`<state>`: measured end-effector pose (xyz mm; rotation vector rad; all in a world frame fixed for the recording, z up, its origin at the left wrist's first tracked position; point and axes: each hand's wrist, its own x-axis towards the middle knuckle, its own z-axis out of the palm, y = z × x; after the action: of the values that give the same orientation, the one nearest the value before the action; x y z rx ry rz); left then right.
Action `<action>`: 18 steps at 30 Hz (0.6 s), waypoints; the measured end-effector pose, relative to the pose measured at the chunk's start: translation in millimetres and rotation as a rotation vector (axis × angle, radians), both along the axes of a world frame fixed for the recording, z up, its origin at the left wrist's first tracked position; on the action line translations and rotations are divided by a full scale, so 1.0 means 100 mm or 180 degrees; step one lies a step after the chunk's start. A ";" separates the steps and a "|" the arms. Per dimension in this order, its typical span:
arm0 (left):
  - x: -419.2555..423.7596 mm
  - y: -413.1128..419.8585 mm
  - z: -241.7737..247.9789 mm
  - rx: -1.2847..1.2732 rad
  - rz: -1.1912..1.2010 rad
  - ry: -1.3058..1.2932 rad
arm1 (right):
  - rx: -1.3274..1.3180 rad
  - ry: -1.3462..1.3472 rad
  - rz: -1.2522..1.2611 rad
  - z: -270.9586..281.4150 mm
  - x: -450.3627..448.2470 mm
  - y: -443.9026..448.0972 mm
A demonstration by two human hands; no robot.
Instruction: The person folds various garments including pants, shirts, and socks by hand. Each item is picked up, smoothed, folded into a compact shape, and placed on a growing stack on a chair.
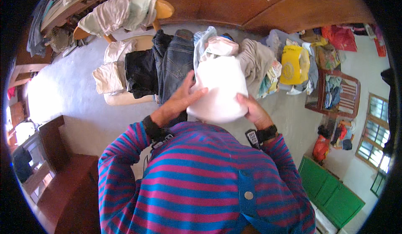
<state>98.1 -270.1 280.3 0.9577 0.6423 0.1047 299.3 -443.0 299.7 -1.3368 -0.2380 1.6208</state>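
Note:
A white cloth (221,83), folded into a smooth bundle, is held between my two hands in front of my chest. My left hand (182,99) grips its left edge, thumb on top. At the lower right edge, my right hand (253,108) pinches it with the thumb on top and the fingers underneath. Just beyond the bundle lie a pale pink garment (222,45) and a light blue garment (202,42). Dark blue jeans (179,59) and black folded clothing (141,73) are left of it. A crumpled grey-beige garment (253,61) is on the right.
Folded cream cloths (108,77) lie on the far left of a pale surface. A yellow bag (292,65) stands among clothes at right, near a wooden chair (345,92). Cloth drapes over a wooden chair back (163,9). A brown bench (72,168) is at lower left.

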 end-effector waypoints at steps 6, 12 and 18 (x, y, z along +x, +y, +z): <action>-0.05 -0.02 -0.07 -0.1674 -0.0246 -0.0457 | -0.0233 0.0972 0.0058 -0.09 -0.29 0.05; -0.17 -0.09 -0.25 -0.0528 -0.0336 0.0129 | -0.0119 -0.0528 0.0318 -0.17 -0.40 0.21; -0.25 0.00 -0.29 -0.1403 -0.0185 0.0155 | -0.0196 -0.0622 -0.0058 -0.15 -0.51 0.37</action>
<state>73.2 -270.1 251.3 0.5534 0.6477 -0.1097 248.3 -406.0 284.4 -1.5422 -0.2941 1.4934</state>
